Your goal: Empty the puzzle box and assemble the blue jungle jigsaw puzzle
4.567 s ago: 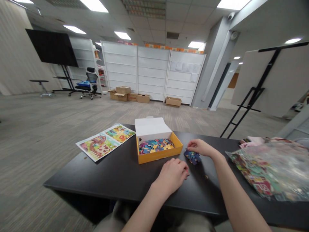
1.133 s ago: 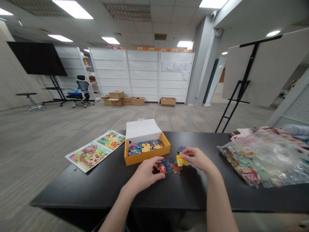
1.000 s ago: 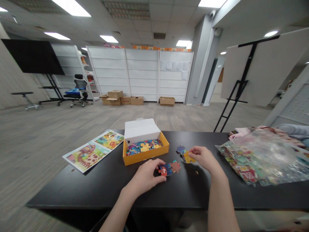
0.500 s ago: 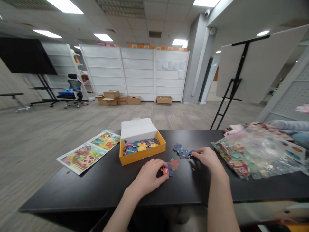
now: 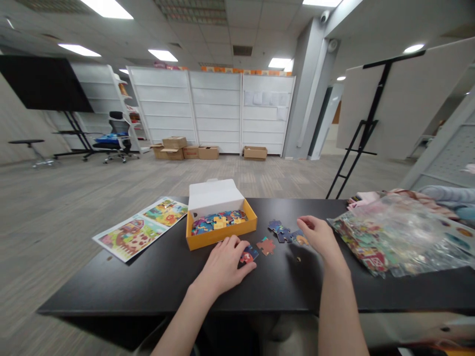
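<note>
My left hand (image 5: 228, 264) rests palm down on the table, thumb apart from the fingers. Between them a red and blue puzzle piece (image 5: 248, 254) lies flat, partly covered by the fingers. A reddish-brown puzzle piece (image 5: 266, 245) sits by itself just to the right. Farther back, dark blue puzzle pieces (image 5: 281, 231) are joined in a small cluster, with a blue and orange puzzle piece (image 5: 300, 238) at its right end. My right hand (image 5: 317, 236) is raised beside that end piece, fingers loosely bent, and nothing shows in its grasp.
A yellow box (image 5: 222, 237) with its white lid up holds many puzzle pieces. Left of it lies a printed picture sheet (image 5: 139, 227). Clear plastic bags of colourful pieces (image 5: 393, 235) cover the right side. A tiny scrap (image 5: 299, 258) lies near the black table's (image 5: 166, 291) middle.
My right hand has let go of the blue and orange piece and lifted away. My left hand has shifted slightly left with the red and blue piece, apart from the reddish-brown one.
</note>
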`<move>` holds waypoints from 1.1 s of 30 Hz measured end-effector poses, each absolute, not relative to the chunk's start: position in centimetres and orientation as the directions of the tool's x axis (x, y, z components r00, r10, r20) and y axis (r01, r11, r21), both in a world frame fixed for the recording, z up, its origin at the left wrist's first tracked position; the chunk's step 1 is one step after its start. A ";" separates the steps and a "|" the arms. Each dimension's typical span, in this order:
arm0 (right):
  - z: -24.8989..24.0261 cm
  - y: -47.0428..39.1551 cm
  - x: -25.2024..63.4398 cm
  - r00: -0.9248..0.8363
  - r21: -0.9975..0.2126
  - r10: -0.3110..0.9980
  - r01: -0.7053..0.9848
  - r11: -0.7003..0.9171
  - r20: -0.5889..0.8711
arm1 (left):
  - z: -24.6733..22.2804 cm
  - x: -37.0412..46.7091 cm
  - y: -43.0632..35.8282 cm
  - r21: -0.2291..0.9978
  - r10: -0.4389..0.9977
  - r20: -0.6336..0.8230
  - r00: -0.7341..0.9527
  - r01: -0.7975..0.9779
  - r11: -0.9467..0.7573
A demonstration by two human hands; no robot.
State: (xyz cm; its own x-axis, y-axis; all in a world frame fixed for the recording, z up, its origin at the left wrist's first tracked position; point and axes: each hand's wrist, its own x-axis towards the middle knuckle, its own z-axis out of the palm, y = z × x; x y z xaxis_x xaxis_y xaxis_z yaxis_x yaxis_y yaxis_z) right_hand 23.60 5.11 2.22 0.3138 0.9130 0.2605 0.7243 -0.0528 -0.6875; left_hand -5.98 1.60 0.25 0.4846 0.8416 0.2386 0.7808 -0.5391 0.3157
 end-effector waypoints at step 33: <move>2.5 5.8 19.0 -0.079 -0.733 0.990 0.665 0.141 0.120 | 6.0 -5.4 2.2 0.308 0.834 0.209 0.511 0.775 -0.552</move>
